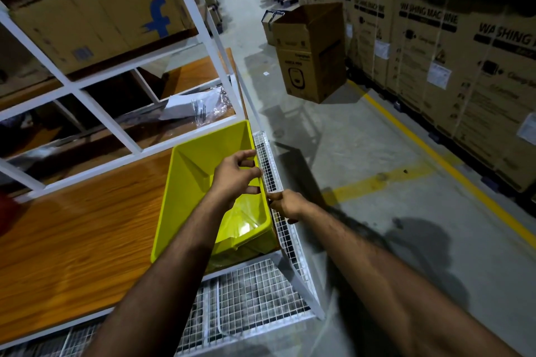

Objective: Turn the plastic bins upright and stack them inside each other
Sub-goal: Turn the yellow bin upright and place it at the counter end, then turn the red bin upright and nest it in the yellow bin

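Observation:
A yellow plastic bin (pixel 190 182) stands upright on the wooden table top, at its right end, its open side up. It looks like more than one bin nested, with a second yellow rim showing low at the near end. My left hand (pixel 236 175) hovers over the bin's right wall, fingers curled and apart, fingertips near the rim. My right hand (pixel 287 205) is just outside that right wall, thumb and fingers pinched at the bin's rim beside the wire mesh panel.
A white wire mesh panel (pixel 271 171) runs along the table's right edge and a mesh shelf (pixel 255 295) lies below. White rack frame (pixel 223 61) with cardboard boxes (pixel 95 14) stands behind. An open box (pixel 313 49) and stacked cartons (pixel 435 46) line the aisle floor.

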`<state>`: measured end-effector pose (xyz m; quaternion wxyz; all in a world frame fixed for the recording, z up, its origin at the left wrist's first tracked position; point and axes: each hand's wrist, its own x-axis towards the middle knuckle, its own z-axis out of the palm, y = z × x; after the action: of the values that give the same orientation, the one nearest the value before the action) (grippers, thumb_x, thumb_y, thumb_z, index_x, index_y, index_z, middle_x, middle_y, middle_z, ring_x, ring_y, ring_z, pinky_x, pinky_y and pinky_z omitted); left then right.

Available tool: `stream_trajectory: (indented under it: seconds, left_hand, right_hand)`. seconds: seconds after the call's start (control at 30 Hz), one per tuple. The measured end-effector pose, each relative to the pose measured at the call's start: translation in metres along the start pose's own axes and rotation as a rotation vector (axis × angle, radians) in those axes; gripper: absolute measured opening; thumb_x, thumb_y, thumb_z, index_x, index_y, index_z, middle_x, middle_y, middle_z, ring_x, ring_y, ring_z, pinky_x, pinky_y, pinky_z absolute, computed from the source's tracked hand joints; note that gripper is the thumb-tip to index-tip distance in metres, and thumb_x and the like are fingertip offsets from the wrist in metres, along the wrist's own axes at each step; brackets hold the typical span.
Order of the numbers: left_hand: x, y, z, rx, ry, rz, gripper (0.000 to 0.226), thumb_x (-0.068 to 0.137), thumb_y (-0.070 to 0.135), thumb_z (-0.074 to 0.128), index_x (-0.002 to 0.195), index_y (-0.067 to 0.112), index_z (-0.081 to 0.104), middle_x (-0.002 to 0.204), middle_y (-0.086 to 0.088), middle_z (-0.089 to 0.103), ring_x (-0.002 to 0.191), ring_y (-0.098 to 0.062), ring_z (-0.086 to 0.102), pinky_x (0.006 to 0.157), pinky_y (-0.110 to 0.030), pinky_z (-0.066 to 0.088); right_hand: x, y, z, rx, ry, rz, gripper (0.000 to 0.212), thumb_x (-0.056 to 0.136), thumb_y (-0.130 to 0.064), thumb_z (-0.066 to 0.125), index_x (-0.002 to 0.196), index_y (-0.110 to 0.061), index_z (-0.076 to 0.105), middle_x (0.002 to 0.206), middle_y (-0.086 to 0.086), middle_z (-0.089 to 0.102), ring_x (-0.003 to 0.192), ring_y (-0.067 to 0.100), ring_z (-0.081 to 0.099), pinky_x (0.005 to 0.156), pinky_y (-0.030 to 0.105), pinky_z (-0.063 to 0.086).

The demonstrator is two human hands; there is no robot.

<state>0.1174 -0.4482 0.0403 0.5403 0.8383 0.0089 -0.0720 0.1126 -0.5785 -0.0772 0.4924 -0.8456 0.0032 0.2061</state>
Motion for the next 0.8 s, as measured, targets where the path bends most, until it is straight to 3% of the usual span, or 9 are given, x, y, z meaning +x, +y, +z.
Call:
stream_trajectory:
  seconds: [0.17,0.33,0.4,0.5,0.6,0.7,0.8]
  left_hand:
    - [0.0,0.001,0.0,-0.002,-0.012,-0.002,0.048,0.083,0.003,0.069,0.127,0.02,0.059,0.104,-0.003,0.06,0.087,-0.016,0.066,0.053,-0.029,0.055]
    - [-0.002,-0.004,-0.007,0.056,0.053,0.026,0.035,0.094,0.021,0.059,0.129,0.016,0.057,0.104,-0.005,0.064,0.094,-0.021,0.062,0.07,-0.042,0.06]
    - [-0.003,-0.004,-0.019,0.122,0.111,0.064,0.035,0.096,0.026,0.054,0.129,0.017,0.057,0.113,-0.008,0.065,0.09,-0.022,0.063,0.074,-0.045,0.06]
    - [-0.006,0.001,-0.042,0.258,0.149,0.152,0.037,0.097,0.032,0.05,0.129,0.017,0.059,0.124,-0.011,0.065,0.102,-0.027,0.064,0.088,-0.046,0.055]
    - [-0.014,0.002,-0.067,0.46,0.195,0.246,0.038,0.099,0.029,0.049,0.133,0.013,0.057,0.129,-0.012,0.064,0.116,-0.028,0.06,0.09,-0.031,0.045]
    - [-0.024,0.0,-0.094,0.594,0.238,0.337,0.041,0.099,0.029,0.049,0.135,0.009,0.054,0.132,-0.014,0.062,0.122,-0.032,0.054,0.097,-0.036,0.04]
    - [-0.035,-0.011,-0.128,0.675,0.293,0.342,0.045,0.097,0.032,0.048,0.137,0.011,0.051,0.133,-0.016,0.059,0.127,-0.031,0.047,0.102,-0.037,0.036]
  right_hand:
    - [0.001,0.002,-0.002,-0.002,-0.025,0.005,0.046,0.096,-0.025,0.048,0.141,-0.037,0.051,0.07,-0.004,0.05,0.075,0.019,0.052,0.069,0.037,0.056]
    - [-0.006,-0.003,-0.01,0.135,0.084,-0.056,0.04,0.1,-0.026,0.047,0.139,-0.032,0.054,0.09,0.004,0.066,0.079,0.021,0.057,0.061,0.028,0.047]
    - [-0.008,-0.009,-0.022,0.179,0.173,-0.126,0.04,0.098,-0.03,0.046,0.136,-0.028,0.057,0.117,0.005,0.071,0.093,0.022,0.065,0.067,0.025,0.047]
    - [-0.018,-0.03,-0.048,0.192,0.271,-0.214,0.049,0.089,-0.042,0.045,0.133,-0.026,0.06,0.117,0.001,0.068,0.102,0.014,0.06,0.088,0.033,0.049]
    - [-0.041,-0.068,-0.068,0.016,0.37,-0.373,0.043,0.097,-0.035,0.046,0.135,-0.019,0.059,0.129,0.004,0.064,0.121,0.019,0.057,0.104,0.038,0.043]
    - [-0.06,-0.104,-0.072,-0.283,0.417,-0.539,0.05,0.097,-0.035,0.041,0.14,-0.012,0.052,0.143,0.012,0.054,0.133,0.026,0.047,0.108,0.037,0.034]
    - [-0.069,-0.135,-0.056,-0.569,0.409,-0.553,0.061,0.094,-0.05,0.031,0.148,-0.023,0.04,0.156,0.006,0.037,0.142,0.025,0.032,0.112,0.044,0.03]
